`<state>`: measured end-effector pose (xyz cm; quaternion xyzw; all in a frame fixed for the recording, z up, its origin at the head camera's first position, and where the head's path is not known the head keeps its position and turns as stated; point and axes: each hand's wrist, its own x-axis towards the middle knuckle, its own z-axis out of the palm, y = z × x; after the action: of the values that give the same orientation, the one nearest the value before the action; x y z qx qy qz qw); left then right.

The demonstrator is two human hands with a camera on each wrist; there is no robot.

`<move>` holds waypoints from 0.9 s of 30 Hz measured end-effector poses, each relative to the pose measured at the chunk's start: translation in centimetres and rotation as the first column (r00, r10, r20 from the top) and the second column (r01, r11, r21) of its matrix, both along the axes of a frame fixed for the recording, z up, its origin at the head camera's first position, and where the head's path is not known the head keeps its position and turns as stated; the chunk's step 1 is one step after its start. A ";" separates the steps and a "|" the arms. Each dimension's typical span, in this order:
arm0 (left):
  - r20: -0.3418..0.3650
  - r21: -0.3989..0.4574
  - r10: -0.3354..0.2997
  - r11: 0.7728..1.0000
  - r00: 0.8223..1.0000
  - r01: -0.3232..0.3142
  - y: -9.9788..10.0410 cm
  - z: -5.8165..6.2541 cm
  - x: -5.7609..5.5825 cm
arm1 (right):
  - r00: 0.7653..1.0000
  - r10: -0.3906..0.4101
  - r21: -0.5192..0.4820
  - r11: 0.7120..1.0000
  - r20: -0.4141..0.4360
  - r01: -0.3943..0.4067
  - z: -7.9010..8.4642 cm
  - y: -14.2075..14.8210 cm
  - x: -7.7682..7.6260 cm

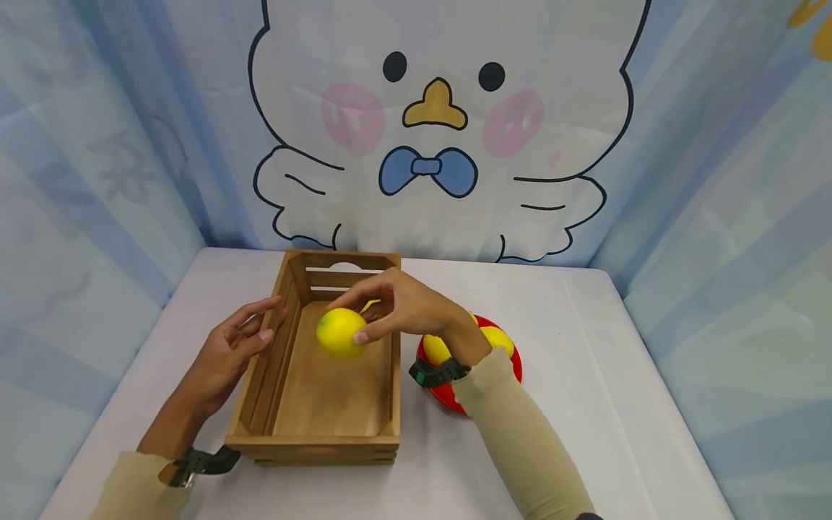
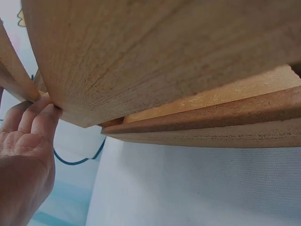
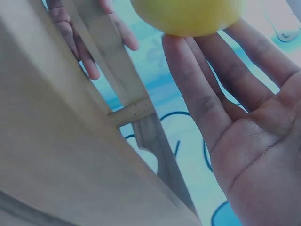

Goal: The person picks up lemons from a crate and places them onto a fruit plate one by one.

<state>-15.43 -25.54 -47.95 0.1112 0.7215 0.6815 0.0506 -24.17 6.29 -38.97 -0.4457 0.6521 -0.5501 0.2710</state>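
Observation:
My right hand (image 1: pixel 403 303) pinches a yellow lemon (image 1: pixel 341 332) between thumb and fingertips, above the inside of a slatted wooden crate (image 1: pixel 312 451). The lemon (image 3: pixel 188 16) also shows at the top of the right wrist view. A bit of yellow shows between the fingers; I cannot tell what it is. My left hand (image 1: pixel 227 350) grips the crate's left side wall, its thumb near the rim. In the left wrist view its fingers (image 2: pixel 40 115) reach in at a slat's edge. Behind my right wrist, a red plate (image 1: pixel 448 396) holds several lemons (image 1: pixel 497 339), partly hidden.
The crate stands on a white-covered table (image 1: pixel 578 404), left of the plate. Printed curtains (image 1: pixel 429 217) with a cartoon bird close off the back and both sides. The crate's back wall (image 1: pixel 341 260) has a cut-out handle hole.

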 end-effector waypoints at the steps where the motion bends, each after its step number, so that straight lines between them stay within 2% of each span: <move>1: -0.003 -0.003 0.001 1.000 1.000 -0.001 0.0 0.0 0.0 | 1.000 -0.022 -0.013 1.000 0.008 0.022 0.0 0.3 0.2; 6: -0.019 0.021 -0.007 1.000 1.000 0.008 -0.1 -0.1 0.0 | 0.988 -0.151 -0.054 0.987 0.009 0.152 -0.1 1.9 0.8; 11: -0.031 0.048 -0.026 0.998 0.999 0.027 -0.1 -0.1 0.0 | 0.957 -0.288 -0.062 0.956 -0.042 0.285 -0.6 3.3 1.5; 16: -0.034 0.046 -0.025 0.999 0.999 0.026 -0.1 -0.1 0.0 | 0.912 -0.405 -0.081 0.913 -0.061 0.400 -1.2 4.4 2.3; 21: -0.036 0.053 -0.028 0.998 0.999 0.030 -0.2 -0.2 0.0 | 0.865 -0.500 -0.125 0.861 -0.027 0.494 -1.8 5.7 3.0; 27: -0.043 0.061 -0.031 0.998 0.999 0.034 -0.2 -0.3 -0.1 | 0.792 -0.610 -0.097 0.788 0.010 0.608 -2.4 7.4 4.0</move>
<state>-15.55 -25.75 -48.25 0.1389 0.6990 0.7002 0.0430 -20.21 13.71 -41.34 -0.2300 0.7368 -0.6337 0.0508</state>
